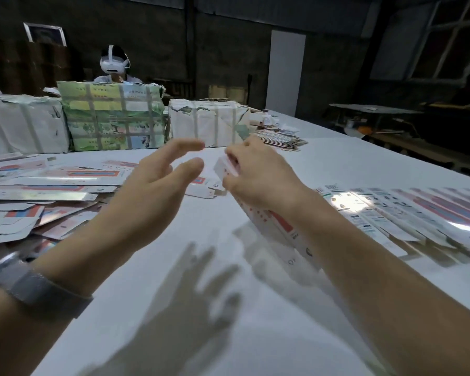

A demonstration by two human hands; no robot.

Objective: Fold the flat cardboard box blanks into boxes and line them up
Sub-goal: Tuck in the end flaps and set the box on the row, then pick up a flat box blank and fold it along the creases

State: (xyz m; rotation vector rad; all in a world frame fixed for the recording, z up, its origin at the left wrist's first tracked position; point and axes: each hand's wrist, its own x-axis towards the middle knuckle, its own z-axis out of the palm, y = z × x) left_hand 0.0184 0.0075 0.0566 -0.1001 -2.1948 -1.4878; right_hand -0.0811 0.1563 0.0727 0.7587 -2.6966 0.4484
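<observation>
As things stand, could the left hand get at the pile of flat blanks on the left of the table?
Probably yes. The left hand is open and holds nothing, the pile of flat blanks lies uncovered just to its left, and nothing stands between them.

- Loose heap of flat printed cardboard blanks [46, 191] — left on the white table [255, 335].
- Row of folded long boxes [407, 210] — right.
- Three strapped paper-wrapped bundles [111, 118] — behind, at far edge.
</observation>
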